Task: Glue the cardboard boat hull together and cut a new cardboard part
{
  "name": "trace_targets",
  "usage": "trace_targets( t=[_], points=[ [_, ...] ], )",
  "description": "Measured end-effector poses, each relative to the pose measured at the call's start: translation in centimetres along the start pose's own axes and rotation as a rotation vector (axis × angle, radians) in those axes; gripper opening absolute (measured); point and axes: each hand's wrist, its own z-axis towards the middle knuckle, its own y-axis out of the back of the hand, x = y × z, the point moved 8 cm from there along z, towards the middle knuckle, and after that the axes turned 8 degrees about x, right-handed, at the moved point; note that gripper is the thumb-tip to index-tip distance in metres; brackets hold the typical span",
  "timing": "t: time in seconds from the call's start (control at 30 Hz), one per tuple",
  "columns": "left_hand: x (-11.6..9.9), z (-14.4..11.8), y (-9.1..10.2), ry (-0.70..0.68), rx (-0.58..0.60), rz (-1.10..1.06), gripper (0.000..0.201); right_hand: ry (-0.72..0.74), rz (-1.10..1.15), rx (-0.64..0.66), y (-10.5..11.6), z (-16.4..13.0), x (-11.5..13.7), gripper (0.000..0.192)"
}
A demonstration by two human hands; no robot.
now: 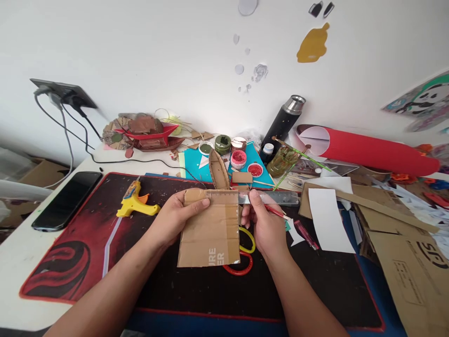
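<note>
L hand (174,216) grips the flat brown cardboard piece (209,229) w/ printed white letters at its upper left corner, thumb on top, fingers behind. Cardboard is held up over the black and red desk mat (87,234), between both hands, centre of view. R hand (264,224) is closed on a thin red pencil (278,213) & sits at the card's upper right edge, touching a clear plastic ruler (277,197) laid along the card's top edge; ruler sticks out to the right past the hand. Under the card, partly hidden: scissors w/ yellow and red loop handles (245,252), lying on the mat.

Left of L hand, apart from it: yellow hot glue gun (135,200) on the mat. Further left, black smartphone (66,200) at the mat's edge on the white table (14,262). Just behind the card: small brown cardboard boat (218,171), on a teal sheet (191,166) w/ round paint pots (238,159) near. Black steel-capped flask (283,122) & red paper roll (368,150) back right. White paper sheet (329,220) & loose cardboard sheets (407,262) right of R hand.
</note>
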Motion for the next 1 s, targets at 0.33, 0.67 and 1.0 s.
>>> trace_targets(
  t=[0.33, 0.67, 1.0],
  points=[
    [-0.16, 0.13, 0.38, -0.025, -0.046, 0.030, 0.036, -0.009, -0.004, 0.009, -0.07, 0.04, -0.17, 0.047],
    [-0.18, -0.13, 0.74, -0.024, -0.073, 0.072, 0.037, -0.003, -0.011, 0.030, -0.16, 0.06, -0.24, 0.044],
    [-0.43, -0.12, 0.80, -0.031, -0.096, 0.083, 0.040, -0.002, 0.009, 0.062, -0.14, 0.01, -0.52, 0.046]
  ],
)
